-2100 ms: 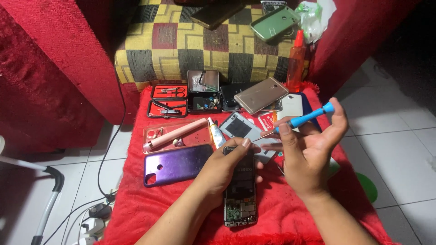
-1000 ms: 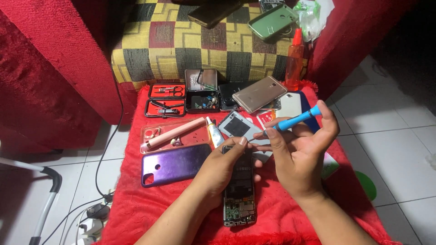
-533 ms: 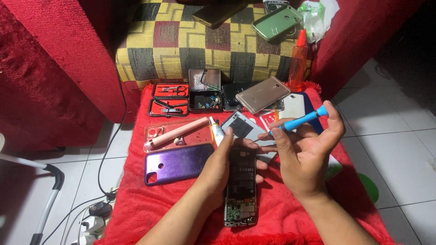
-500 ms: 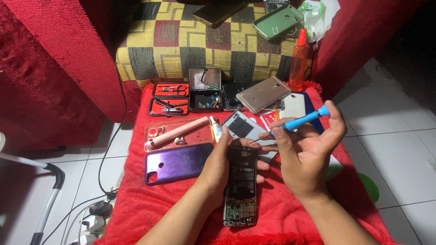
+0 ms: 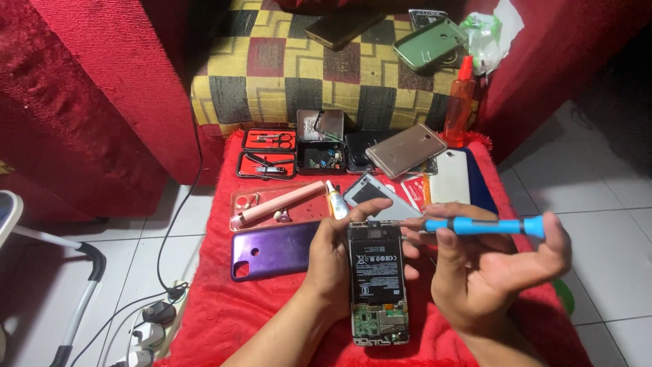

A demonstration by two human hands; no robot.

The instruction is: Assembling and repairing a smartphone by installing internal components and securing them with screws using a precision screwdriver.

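An opened phone point(image 5: 377, 278) with its back off lies on the red cloth point(image 5: 258, 306), black battery and green circuit board showing. My left hand point(image 5: 336, 261) grips its left edge, fingers curled over the top. My right hand point(image 5: 492, 268) holds a blue screwdriver point(image 5: 485, 225) level, its tip pointing left at the phone's top right corner.
A purple phone back cover point(image 5: 272, 248), a pink tray point(image 5: 278, 204) with a pink tool, a small glue tube point(image 5: 335, 200), a red tool case point(image 5: 268, 153), several phones and covers point(image 5: 406, 151) and an orange bottle point(image 5: 460, 105) lie around. Cables point(image 5: 153, 312) run over the floor at left.
My right hand has lowered and turned the screwdriver from slanted upward to level, its tip now at the phone's top. My left hand has slid up to grip the phone's upper edge.
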